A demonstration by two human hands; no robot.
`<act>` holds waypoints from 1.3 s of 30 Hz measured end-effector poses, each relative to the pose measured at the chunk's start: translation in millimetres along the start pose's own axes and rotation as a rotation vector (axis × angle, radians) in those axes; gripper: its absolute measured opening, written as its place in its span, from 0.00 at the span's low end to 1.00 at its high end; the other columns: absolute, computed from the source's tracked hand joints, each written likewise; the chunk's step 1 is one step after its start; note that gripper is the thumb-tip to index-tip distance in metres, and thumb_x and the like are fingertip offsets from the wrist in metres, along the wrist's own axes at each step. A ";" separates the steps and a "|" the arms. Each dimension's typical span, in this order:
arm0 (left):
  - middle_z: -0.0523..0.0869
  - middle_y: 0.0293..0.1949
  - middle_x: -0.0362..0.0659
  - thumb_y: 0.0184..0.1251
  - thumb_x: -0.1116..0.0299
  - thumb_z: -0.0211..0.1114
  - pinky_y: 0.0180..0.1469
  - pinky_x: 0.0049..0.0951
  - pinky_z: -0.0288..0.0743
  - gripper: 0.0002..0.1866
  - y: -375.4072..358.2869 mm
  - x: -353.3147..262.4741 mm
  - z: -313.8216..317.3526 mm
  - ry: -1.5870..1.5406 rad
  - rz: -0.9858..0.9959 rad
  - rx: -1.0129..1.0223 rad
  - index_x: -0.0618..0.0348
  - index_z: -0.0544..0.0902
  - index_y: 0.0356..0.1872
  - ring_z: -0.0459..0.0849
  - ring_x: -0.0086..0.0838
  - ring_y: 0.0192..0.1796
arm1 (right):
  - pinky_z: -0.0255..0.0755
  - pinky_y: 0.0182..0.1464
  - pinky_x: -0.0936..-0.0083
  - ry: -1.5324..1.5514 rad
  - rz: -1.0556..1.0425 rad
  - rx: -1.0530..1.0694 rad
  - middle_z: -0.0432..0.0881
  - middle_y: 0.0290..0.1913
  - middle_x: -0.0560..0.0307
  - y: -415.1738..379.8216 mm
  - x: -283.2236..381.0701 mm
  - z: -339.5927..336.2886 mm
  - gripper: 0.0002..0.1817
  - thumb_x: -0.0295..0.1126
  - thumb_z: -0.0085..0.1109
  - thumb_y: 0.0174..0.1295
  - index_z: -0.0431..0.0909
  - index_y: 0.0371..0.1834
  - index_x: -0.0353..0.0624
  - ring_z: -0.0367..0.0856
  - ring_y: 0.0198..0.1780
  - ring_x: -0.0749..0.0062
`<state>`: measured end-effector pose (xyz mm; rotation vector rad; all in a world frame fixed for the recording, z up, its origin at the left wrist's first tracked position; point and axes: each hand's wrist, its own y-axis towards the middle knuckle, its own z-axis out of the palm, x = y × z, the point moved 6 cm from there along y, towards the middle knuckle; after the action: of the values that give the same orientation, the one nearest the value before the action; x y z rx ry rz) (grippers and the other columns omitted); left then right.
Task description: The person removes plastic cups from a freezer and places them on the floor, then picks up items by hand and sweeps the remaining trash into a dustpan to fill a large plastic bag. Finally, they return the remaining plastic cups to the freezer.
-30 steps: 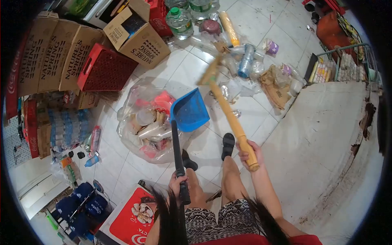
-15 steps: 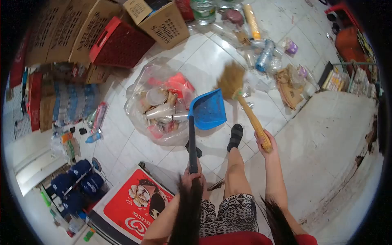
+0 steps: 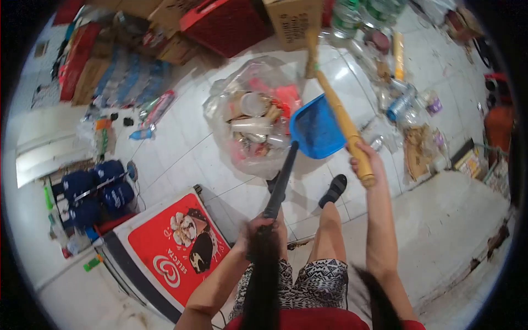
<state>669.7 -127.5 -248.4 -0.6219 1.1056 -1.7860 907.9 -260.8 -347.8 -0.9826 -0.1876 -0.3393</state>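
My left hand [image 3: 258, 226] is closed round the dark handle of a blue dustpan [image 3: 318, 127], partly covered by dark hair. The pan lies beside the right edge of a clear plastic bag [image 3: 220, 104] full of cups and other trash. In my right hand [image 3: 366, 164] is the wooden handle of a broom [image 3: 338, 107], which passes over the dustpan. The broom's bristles are raised past the bag's upper right side, seen narrow and blurred.
Bottles, cups and torn cardboard [image 3: 416, 151] litter the floor at the right. A red crate [image 3: 223, 27] and boxes stand at the top. A red-topped freezer [image 3: 159, 242] is at lower left, and a pale ledge [image 3: 440, 214] at lower right.
The broom has swung up and left from the floor litter, its handle now crossing over the dustpan. The whole view has shifted, with the bag and dustpan further right in the frame.
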 end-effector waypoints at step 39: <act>0.70 0.16 0.42 0.42 0.72 0.55 0.17 0.21 0.68 0.09 -181.5 -150.8 -353.0 -0.893 0.775 -0.371 0.62 0.66 0.24 0.71 0.27 0.16 | 0.67 0.18 0.90 0.233 0.248 0.227 0.67 0.29 0.56 -98.7 -111.1 372.5 0.15 0.32 0.46 0.54 0.60 0.42 0.34 0.66 0.20 0.83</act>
<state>384.6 187.2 -247.5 -0.9194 0.8453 -0.5190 767.5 23.3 -101.9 -0.7252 0.1061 -0.1968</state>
